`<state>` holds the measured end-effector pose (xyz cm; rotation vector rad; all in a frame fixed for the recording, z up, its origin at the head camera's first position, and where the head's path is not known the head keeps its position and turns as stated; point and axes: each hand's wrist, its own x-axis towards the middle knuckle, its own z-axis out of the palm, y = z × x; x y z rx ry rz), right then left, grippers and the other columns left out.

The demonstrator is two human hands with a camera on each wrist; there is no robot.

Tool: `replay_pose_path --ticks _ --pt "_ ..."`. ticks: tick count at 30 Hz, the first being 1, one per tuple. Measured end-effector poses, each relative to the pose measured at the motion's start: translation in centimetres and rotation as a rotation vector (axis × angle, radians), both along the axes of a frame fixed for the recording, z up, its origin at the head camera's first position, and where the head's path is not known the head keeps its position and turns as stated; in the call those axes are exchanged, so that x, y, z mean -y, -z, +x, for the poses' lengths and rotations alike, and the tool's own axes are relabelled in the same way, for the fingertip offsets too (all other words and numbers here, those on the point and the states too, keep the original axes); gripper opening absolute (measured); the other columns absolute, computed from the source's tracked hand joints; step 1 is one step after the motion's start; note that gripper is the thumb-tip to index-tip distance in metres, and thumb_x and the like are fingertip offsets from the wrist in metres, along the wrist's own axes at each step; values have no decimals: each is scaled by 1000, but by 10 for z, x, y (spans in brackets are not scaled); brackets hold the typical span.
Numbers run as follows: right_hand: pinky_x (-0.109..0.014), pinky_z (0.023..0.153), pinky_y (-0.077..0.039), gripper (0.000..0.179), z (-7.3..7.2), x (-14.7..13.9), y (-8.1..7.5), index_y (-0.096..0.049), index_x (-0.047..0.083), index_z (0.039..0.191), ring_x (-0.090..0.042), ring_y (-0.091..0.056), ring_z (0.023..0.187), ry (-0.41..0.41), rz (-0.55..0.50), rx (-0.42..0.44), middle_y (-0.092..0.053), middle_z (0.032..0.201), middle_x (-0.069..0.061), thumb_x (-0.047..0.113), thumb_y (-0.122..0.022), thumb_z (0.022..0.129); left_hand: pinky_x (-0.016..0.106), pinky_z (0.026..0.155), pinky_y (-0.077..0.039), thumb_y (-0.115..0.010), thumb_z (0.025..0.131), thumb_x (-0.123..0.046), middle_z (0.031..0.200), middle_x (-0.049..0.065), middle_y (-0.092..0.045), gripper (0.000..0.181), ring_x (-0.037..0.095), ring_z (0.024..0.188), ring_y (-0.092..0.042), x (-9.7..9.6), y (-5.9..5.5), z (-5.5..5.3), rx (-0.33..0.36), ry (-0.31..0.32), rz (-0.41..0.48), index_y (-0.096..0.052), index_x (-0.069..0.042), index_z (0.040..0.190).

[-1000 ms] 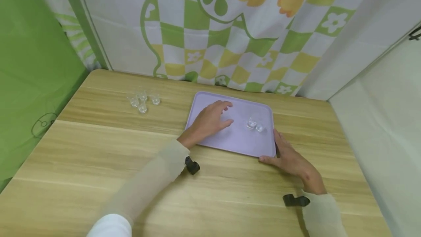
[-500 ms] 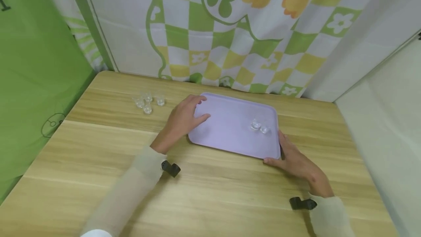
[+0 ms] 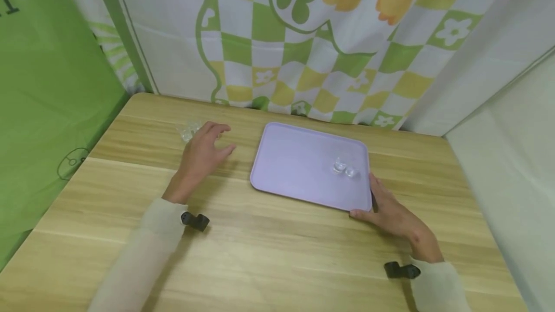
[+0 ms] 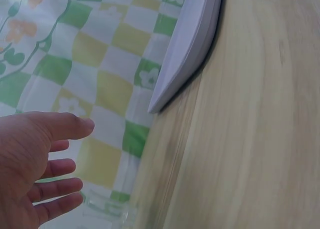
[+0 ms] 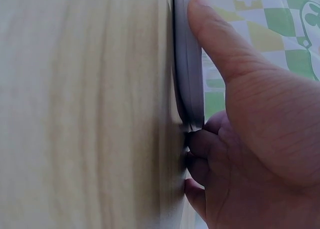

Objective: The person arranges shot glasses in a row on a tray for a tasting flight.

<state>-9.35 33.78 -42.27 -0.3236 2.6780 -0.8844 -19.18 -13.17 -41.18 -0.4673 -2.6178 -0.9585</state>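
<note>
A lilac rectangular tray (image 3: 295,158) lies flat on the wooden table, with two small clear cups (image 3: 339,165) side by side near its right end. My right hand (image 3: 392,215) holds the tray's near right corner, thumb on the front edge and fingers along the right side. In the right wrist view the thumb (image 5: 220,39) lies against the tray's edge (image 5: 189,64). To the left of the tray, my left hand (image 3: 201,155) hovers with fingers spread and nothing in them. Beside and partly behind it stand small clear cups (image 3: 186,135); the hand hides some of them.
The wooden table (image 3: 269,254) reaches back to a checked, flowered curtain (image 3: 303,61). Green cloth (image 3: 52,110) hangs on the left, and a pale wall (image 3: 511,158) bounds the right side.
My left hand has moved left from above the tray to the cups at the table's left, fingers still empty. The right hand stays at the tray's corner. The view has shifted slightly.
</note>
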Motion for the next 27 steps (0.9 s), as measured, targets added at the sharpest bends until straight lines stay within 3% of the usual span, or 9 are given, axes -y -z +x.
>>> replay_pose_path --ticks 9,16,27 --pt "-77 111 -15 118 1 1 3 10 11 164 -58 -5 148 -11 -27 -29 1 166 -32 42 -78 92 52 81 -53 -83 86 -14 119 18 -60 44 36 103 -60 31 2 -2 -44 -106 19 -67 -2 125" --pt "-76 112 -15 119 3 0 6 10 9 164 -58 -5 148 -4 -1 -28 0 165 -34 43 -78 91 52 79 -53 -82 87 -11 115 20 -59 44 39 97 -61 47 7 -1 -26 -132 28 -66 1 126" --pt "-75 113 -15 120 -1 1 3 10 8 164 -57 -4 148 -11 -11 -36 1 165 -33 42 -79 91 58 90 -50 -80 88 -7 117 24 -57 42 43 104 -58 63 8 -1 -16 -147 48 -64 4 126"
